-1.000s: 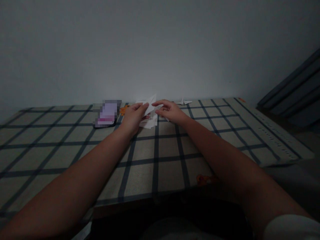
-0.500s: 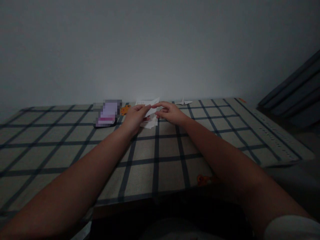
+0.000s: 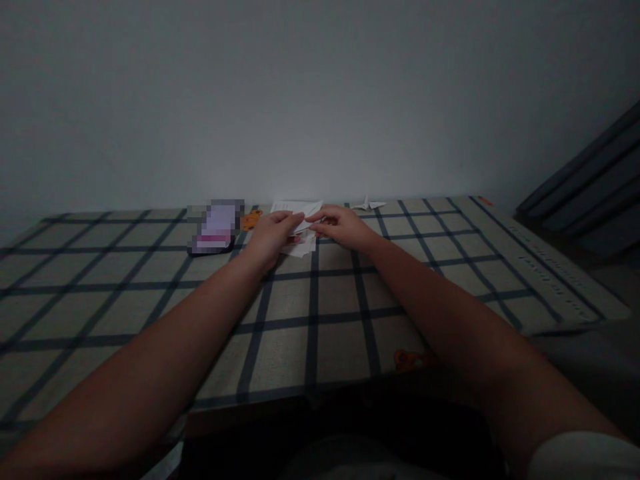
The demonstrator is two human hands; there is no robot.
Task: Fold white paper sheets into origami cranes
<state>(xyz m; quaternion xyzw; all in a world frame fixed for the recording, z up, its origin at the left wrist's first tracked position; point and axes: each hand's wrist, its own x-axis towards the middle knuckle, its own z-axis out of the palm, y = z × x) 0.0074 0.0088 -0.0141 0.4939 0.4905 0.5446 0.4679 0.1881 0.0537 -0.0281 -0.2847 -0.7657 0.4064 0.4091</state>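
Note:
Both my arms reach far across a checked tablecloth (image 3: 310, 313). My left hand (image 3: 273, 235) and my right hand (image 3: 343, 227) meet near the table's far edge and pinch a folded piece of white paper (image 3: 303, 224) between their fingertips. Under the hands lie several more white sheets (image 3: 300, 248), and a flat white sheet (image 3: 295, 205) lies just behind them. A small folded paper crane (image 3: 367, 204) stands to the right of my right hand, apart from it.
A dark phone (image 3: 215, 230) with a lit screen lies left of my left hand. A small orange thing (image 3: 251, 218) sits between phone and papers. A plain wall rises behind the table. Dark slanted boards (image 3: 590, 193) lean at the far right.
The folded paper, which stood up pointed between my fingers, has come down lower and flatter toward the table. My hands have closed in slightly on each other.

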